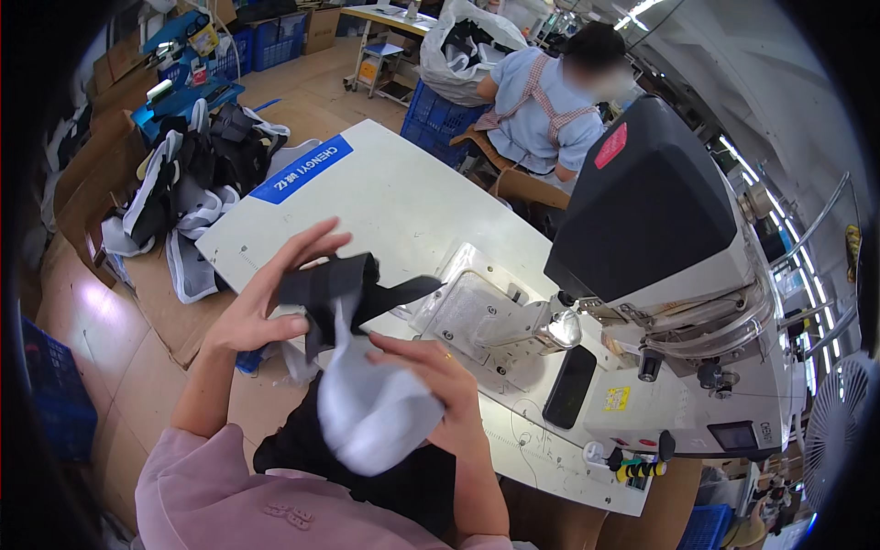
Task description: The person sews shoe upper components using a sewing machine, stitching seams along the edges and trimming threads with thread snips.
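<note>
A: What is in the person's hands?

B: A soft fabric piece, black at the top and greyish white below, held up over the lap near the left edge of a white worktable. The white part is blurred.

A: How is each hand gripping?

B: The right hand grasps the white part from its right side, fingers bent over it. The left hand is at the black part, with thumb and fingers spread apart; I cannot tell whether it pinches the cloth.

A: And on the table?

B: To the right stands a large sewing machine with a black-covered head. A dark phone lies flat near its base.

A: What else surrounds them?

B: At left, beyond the left hand, a heap of black and white cut pieces spills over cardboard. Across the table, a co-worker in a light blue shirt with checked straps sits turned away, beside a blue crate.
</note>
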Demonstrator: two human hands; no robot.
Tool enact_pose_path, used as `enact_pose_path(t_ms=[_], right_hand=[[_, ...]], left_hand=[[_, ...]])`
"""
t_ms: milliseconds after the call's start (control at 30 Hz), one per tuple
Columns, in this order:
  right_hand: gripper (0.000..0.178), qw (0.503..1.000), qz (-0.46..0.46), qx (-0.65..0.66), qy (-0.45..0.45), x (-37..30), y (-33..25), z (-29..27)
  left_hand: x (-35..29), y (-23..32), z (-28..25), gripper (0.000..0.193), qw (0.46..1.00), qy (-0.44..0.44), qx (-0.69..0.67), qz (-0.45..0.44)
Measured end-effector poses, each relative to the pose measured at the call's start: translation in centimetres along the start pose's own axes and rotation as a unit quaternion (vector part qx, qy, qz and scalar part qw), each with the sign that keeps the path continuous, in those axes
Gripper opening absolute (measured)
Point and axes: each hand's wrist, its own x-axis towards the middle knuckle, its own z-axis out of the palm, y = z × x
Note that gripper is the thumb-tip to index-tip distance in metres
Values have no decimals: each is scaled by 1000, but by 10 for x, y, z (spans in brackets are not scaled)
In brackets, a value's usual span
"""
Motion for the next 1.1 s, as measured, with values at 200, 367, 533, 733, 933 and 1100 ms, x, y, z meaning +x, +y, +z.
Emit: enact_pose_path(t_ms=[200,367,533,733,933,1100], right_hand=[[41,965,-119,-234,29,-15,-16,-21],[54,971,68,-221,-61,-42,-17,-54],[20,908,293,-34,297,-66,23,-147],[49,825,213,92,516,-102,201,-204],[45,793,362,51,488,-116,203,-189],[41,749,492,-1,443,-137,180,-178]], left_hand=[[52,-12,18,40,995,-71,-33,-63],[91,-36,48,35,982,5,184,42],[155,-26,52,37,848,48,328,413],[208,-92,63,30,771,-84,362,517],[209,-116,84,36,864,-73,322,379],[190,-98,107,29,877,-193,191,397]])
